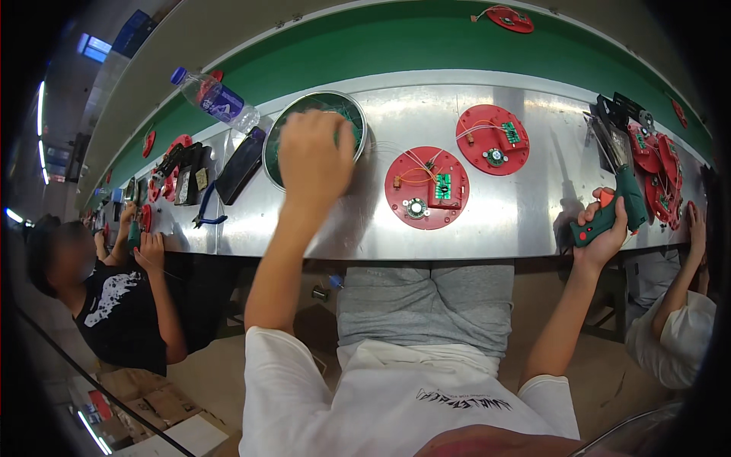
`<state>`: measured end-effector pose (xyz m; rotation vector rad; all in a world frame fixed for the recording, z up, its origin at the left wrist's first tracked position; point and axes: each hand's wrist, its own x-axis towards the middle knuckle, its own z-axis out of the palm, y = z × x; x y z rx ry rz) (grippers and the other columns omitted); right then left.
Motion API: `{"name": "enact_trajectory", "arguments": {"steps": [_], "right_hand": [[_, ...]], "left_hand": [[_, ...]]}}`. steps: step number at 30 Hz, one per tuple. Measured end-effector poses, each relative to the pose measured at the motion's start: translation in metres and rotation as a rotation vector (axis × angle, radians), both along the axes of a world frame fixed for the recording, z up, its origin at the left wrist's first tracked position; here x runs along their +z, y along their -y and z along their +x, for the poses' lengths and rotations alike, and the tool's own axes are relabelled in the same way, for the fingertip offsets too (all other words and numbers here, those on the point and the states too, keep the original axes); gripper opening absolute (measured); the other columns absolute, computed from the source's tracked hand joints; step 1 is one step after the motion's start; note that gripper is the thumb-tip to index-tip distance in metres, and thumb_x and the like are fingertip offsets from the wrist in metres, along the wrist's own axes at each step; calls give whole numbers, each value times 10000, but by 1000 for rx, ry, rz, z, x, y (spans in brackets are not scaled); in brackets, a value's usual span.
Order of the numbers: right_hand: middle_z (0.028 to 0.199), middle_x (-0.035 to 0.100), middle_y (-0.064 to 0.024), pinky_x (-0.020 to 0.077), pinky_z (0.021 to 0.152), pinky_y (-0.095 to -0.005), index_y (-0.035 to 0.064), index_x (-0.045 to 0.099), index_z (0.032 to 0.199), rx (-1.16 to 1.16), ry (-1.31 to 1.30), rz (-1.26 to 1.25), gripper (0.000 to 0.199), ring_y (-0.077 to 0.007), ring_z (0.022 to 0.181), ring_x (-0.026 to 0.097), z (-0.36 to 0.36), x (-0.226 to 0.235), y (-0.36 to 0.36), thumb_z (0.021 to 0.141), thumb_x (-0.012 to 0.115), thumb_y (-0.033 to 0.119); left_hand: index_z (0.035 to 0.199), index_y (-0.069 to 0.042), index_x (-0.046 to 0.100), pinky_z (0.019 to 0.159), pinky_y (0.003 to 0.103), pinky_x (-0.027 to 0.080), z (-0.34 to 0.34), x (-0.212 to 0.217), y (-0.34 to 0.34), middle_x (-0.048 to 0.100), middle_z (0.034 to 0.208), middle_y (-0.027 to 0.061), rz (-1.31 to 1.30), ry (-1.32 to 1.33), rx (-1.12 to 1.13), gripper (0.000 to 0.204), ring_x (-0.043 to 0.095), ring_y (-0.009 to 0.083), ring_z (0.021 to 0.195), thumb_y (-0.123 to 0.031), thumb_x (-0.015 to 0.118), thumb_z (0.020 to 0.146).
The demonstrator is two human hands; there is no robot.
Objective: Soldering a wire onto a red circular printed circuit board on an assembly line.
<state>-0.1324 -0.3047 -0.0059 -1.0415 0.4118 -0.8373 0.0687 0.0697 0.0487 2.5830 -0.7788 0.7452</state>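
My left hand (316,156) is over a round metal tin (364,126) with a green inside, its fingers reaching down into it. Motion blur and the hand itself hide the fingertips and whatever they touch. Thin pale wires poke out past the tin's right side. At the right of the bench, my right hand (607,228) grips a green pistol-grip soldering gun (628,190) with an orange trigger, its metal end pointing up and away. Between my hands lie two red discs, a nearer disc (407,209) and a farther disc (480,156), each with a small green circuit board and thin wires.
Left of the tin are a water bottle (221,103), a black phone (242,164) and blue-handled pliers (207,209). More red discs (661,183) pile up at the right. Behind the metal bench runs a green belt (411,46). Co-workers sit on both sides, including a person in black (114,305).
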Motion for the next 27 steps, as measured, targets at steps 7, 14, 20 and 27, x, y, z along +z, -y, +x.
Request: {"name": "enact_trajectory", "arguments": {"steps": [7,14,20,27], "right_hand": [[928,590,-99,423,485,-268,-4,556,1054,-12,-22,-4,311,-110,550,499,-1,2,-1,1018,471,293],[913,595,-95,424,477,-263,-2,559,1052,11,-12,-12,310,-107,550,501,-1,1,-1,1013,495,298],[920,605,-96,422,470,-264,-6,559,1065,19,-14,-2,311,-105,553,503,-2,-2,1,1018,492,294],[924,608,-101,425,477,-263,-11,557,1070,24,-14,-24,304,-105,557,505,-1,-1,3,1020,489,282]], "left_hand": [[913,-33,727,775,468,546,30,-5,-8,696,909,176,330,-207,132,203,674,386,854,-197,665,811],[950,-21,764,803,414,549,31,6,-24,733,893,187,-20,-308,109,222,702,355,855,-191,665,846],[983,-6,763,718,293,530,34,13,-42,749,870,148,-403,-361,9,212,698,199,751,-139,740,821],[1021,21,752,665,252,510,38,7,-55,753,826,103,-550,-387,-32,196,688,125,706,-96,720,866]]}}
